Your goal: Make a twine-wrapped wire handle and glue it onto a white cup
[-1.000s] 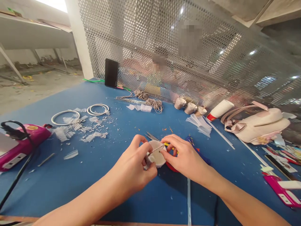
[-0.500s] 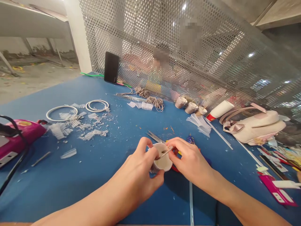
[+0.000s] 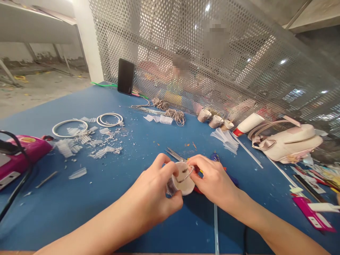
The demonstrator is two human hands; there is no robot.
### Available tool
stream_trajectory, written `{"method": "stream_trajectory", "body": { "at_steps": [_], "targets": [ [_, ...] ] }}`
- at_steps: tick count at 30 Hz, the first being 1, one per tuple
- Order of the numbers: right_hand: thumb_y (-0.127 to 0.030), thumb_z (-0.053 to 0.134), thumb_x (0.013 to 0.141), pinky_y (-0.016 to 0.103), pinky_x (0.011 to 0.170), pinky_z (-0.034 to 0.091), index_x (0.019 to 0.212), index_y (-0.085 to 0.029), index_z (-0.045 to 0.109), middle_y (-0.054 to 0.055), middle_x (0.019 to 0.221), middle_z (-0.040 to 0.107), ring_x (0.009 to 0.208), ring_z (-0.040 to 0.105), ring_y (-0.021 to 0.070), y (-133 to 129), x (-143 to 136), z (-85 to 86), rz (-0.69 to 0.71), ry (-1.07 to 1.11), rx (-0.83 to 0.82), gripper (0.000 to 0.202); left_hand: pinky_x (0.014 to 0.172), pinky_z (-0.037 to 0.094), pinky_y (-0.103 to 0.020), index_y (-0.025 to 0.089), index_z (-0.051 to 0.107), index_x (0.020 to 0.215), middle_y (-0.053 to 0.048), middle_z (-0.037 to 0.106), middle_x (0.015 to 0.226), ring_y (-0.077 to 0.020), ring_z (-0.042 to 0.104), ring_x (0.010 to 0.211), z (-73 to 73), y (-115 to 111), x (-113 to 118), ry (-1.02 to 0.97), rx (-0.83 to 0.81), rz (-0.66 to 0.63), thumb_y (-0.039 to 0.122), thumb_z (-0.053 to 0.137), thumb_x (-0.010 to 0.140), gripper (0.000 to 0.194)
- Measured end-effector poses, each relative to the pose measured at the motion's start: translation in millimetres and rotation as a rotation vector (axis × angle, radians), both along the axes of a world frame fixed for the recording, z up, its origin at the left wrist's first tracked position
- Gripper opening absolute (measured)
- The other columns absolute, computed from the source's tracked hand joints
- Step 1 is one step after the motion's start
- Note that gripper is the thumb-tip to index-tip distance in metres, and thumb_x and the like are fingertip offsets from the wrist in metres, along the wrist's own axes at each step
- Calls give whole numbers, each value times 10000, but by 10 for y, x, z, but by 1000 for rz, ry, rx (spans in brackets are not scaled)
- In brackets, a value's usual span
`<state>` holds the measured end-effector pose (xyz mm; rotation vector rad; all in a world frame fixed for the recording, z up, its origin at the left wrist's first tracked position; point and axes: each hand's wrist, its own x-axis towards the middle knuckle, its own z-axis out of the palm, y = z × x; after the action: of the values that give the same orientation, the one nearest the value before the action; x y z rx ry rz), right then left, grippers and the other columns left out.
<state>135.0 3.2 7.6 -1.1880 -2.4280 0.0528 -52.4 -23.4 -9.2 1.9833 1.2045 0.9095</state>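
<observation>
My left hand (image 3: 162, 179) grips a small white paper cup (image 3: 187, 187) by its left side, its open mouth tilted toward me. A thin greyish-brown cord (image 3: 186, 175) curves across the cup's mouth. My right hand (image 3: 208, 175) pinches one end of that cord at the cup's right rim. A dark spot shows on the cup's inner wall. Just beyond the cup lie scissors (image 3: 175, 154), their blades pointing away to the left and their handles partly hidden. Behind my right hand sits a blue tool (image 3: 215, 156), mostly covered.
White rings (image 3: 69, 128) and plastic scraps lie left, near a magenta power strip (image 3: 29, 150). A phone (image 3: 125, 76) leans on the mesh panel. Cord bundles (image 3: 175, 116), wrapped cups (image 3: 216, 121), stacked paper cups (image 3: 249, 124) and a pale bag (image 3: 289, 141) line the back and right.
The cord has gone from nearly straight to a bent curve inside the cup's mouth. My left fingers have shifted slightly left along with the cup. My right hand stays almost in place.
</observation>
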Motion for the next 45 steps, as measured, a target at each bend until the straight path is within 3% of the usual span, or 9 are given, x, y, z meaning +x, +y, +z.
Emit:
{"method": "stream_trajectory", "body": {
  "at_steps": [4,7,10,12,14,21,25,30,45],
  "targets": [
    [-49,430,775,265,577,468,768,-206,512,43,742,656,629,621,167,42,-8,-6,22,5,-6,177,420,352,-192,211,566,810,44,537,632,-87,430,451,150,150,-115,-3,-164,24,267,475,740,128],
    [-46,434,768,253,573,448,758,-205,520,33,728,656,604,607,152,88,-20,-10,27,5,-4,181,542,421,-228,198,631,793,13,624,697,-127,525,583,211,318,-139,16,-114,99,289,489,736,179],
    [-34,456,748,245,564,430,735,-204,523,25,709,651,585,599,146,131,-32,-12,18,1,-4,183,618,441,-237,182,677,824,-4,678,779,-153,588,703,240,486,-109,17,-238,-79,308,525,715,225],
    [-30,478,741,243,553,416,721,-200,526,21,693,642,577,589,146,150,-39,-8,19,-11,-7,178,597,426,-222,170,695,869,-2,666,753,-150,578,707,260,576,-69,66,-327,-199,291,547,681,269],
    [-27,488,741,244,544,404,715,-195,528,21,682,634,571,577,146,159,-43,1,34,-24,-4,175,548,393,-208,161,701,840,12,626,703,-131,532,654,278,636,-18,139,-353,-236,264,565,633,268],
    [-4,513,734,247,556,396,705,-183,539,14,668,620,568,556,141,166,-36,18,36,-44,-28,183,443,274,-210,172,591,588,56,450,545,-101,376,545,246,660,157,326,-259,-192,197,544,551,65],
    [-7,507,750,247,564,398,712,-182,547,14,672,620,576,554,140,177,-35,20,33,-48,-44,183,452,295,-206,173,582,602,44,504,584,-104,419,552,198,669,189,329,-237,-171,175,519,549,82],
    [-16,538,749,247,561,395,707,-185,543,13,666,620,584,558,145,200,-38,15,30,-54,-50,174,482,324,-220,174,625,666,17,584,639,-136,498,609,209,721,226,484,-217,-183,190,547,557,135],
    [-14,528,754,254,558,377,704,-184,534,15,668,615,595,555,149,209,-53,-9,36,-65,-45,177,492,307,-245,144,649,677,-41,629,626,-184,603,646,201,751,292,679,-159,-229,192,529,634,136]
  ]
}}
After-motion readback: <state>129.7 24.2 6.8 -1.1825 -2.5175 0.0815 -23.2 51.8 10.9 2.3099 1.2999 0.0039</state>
